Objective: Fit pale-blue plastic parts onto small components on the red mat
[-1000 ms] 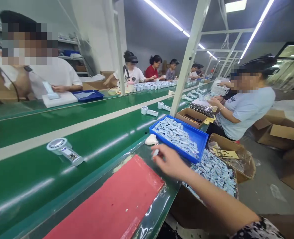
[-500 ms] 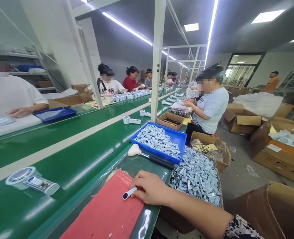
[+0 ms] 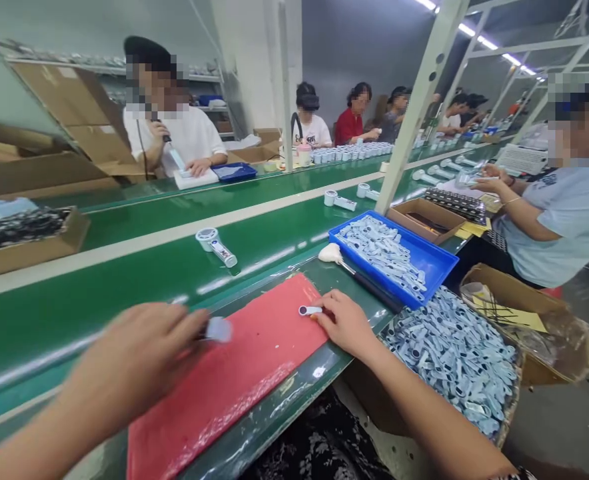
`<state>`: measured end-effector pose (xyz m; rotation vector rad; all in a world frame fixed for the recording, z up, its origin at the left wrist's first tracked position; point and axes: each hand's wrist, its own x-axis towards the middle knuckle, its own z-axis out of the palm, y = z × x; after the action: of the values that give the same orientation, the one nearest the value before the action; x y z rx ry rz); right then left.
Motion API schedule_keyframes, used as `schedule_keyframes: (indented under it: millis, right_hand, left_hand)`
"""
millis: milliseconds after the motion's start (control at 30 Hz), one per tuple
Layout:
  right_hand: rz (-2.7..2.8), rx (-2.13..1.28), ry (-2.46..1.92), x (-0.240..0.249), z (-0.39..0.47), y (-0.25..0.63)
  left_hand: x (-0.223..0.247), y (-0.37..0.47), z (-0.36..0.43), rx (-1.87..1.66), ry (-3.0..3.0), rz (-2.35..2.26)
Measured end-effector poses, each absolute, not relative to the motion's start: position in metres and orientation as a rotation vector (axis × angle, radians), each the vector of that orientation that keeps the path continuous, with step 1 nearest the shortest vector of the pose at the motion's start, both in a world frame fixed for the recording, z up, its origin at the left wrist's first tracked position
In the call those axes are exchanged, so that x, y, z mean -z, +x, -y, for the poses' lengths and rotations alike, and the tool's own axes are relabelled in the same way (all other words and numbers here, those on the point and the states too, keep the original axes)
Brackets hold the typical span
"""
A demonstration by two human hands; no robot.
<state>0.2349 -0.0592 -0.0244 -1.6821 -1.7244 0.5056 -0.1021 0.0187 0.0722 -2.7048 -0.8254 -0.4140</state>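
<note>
Head view | right hand (image 3: 345, 325) is pinching one small white part (image 3: 310, 310) on one red mat (image 3: 254, 360) | left hand (image 3: 137, 363), blurred, is gripping one pale piece (image 3: 219, 329) | one blue tray (image 3: 427, 257) is sitting just beyond.

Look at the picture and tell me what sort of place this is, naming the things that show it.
Most likely a factory assembly line: a long green conveyor belt carries small devices, workers sit along both sides, and a blue tray holds many identical small parts.
</note>
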Motion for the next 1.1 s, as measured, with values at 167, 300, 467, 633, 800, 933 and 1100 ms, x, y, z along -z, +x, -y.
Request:
schedule_keyframes:
  millis: [167,300,467,633,800,933,1100]
  right_hand:
    - [1.703,-0.504,-1.681,0.025,0.061,0.241]
    - [1.698,-0.529,-1.648,0.007,0.061,0.238]
    - [1.964,-0.501,-1.479,-0.028,0.049,0.191]
    - [2.419,-0.304,-1.590,-0.041,0.040,0.142]
    - [2.441,-0.285,-1.607,-0.043,0.040,0.140]
    - [2.153,-0.516,-1.557,-0.032,0.035,0.149]
    - [1.732,-1.105,-1.342,-0.005,0.027,0.155]
  left_hand:
    - [-0.039,-0.038,-0.011,0.119,-2.756,0.686]
    - [-0.019,-0.060,-0.021,0.342,-2.874,0.718]
    - [-0.005,-0.083,-0.020,0.521,-2.925,0.856]
    - [-0.012,-0.076,-0.015,0.532,-3.113,0.959]
    - [-0.012,-0.071,-0.015,0.728,-3.245,0.979]
    - [-0.007,-0.066,-0.016,0.811,-3.290,1.128]
    - [-0.013,-0.066,-0.010,0.825,-3.274,1.081]
